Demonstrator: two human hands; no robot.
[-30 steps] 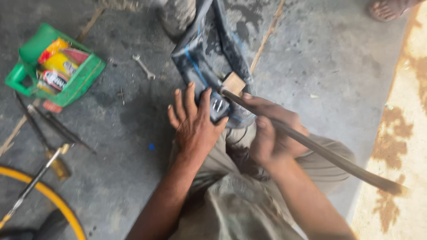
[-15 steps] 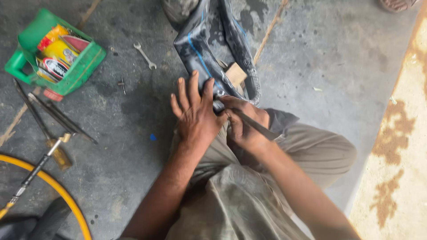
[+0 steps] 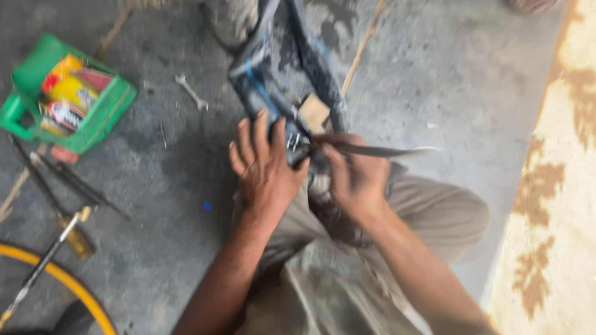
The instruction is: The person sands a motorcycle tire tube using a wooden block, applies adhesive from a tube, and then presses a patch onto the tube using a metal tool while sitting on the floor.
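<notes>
Pressing down with our left hand point(image 3: 264, 170), fingers spread wide and flat, we pin the dark bicycle frame point(image 3: 282, 74) against the grey concrete floor point(image 3: 434, 80). Just beside it, our right hand point(image 3: 354, 180) is closed around a long thin tool point(image 3: 379, 150), its shaft running out to the far side of that hand and blurred with motion. The tool's near end sits at a small metal fitting point(image 3: 295, 142) on the frame, between the two hands and touching the left fingertips; blur keeps us from telling exactly how the tip engages.

We judge the step in hand to be working on that fitting, prying or turning it while the frame is held still. A small pale wooden block point(image 3: 313, 111) rests on the frame just beyond our fingers. Any further move calls for steady downward pressure from the flat hand and a firm grip on the shaft, since a slip would drive the tip toward the left fingers.

Well off beyond the left hand lie a green plastic jug point(image 3: 68, 99), a small spanner point(image 3: 191, 92), some dark rods point(image 3: 68, 180) and a yellow wheel rim point(image 3: 74, 285).
</notes>
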